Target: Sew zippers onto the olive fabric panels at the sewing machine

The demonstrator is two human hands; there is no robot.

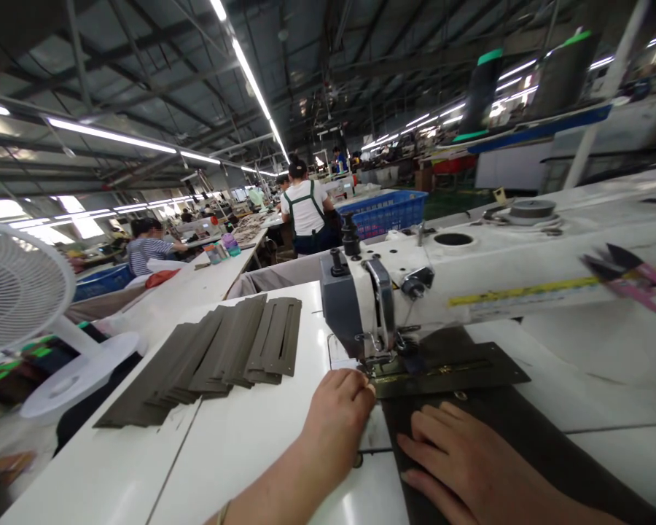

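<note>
My left hand is closed at the left end of a gold-toothed zipper, its fingertips close to the presser foot of a white sewing machine. The zipper lies in a dark olive strip that runs to the right under the machine's arm. Below it spreads a larger dark piece of material. My right hand rests on this piece with fingers stretched out and slightly apart. A small metal ring or pull shows just above those fingers. The needle point is hidden.
Overlapping olive slotted strips lie left of the machine. Pink-handled thread snips sit on the machine arm by a yellow measuring tape. A white fan stands at left. Ahead are a blue crate and seated co-workers.
</note>
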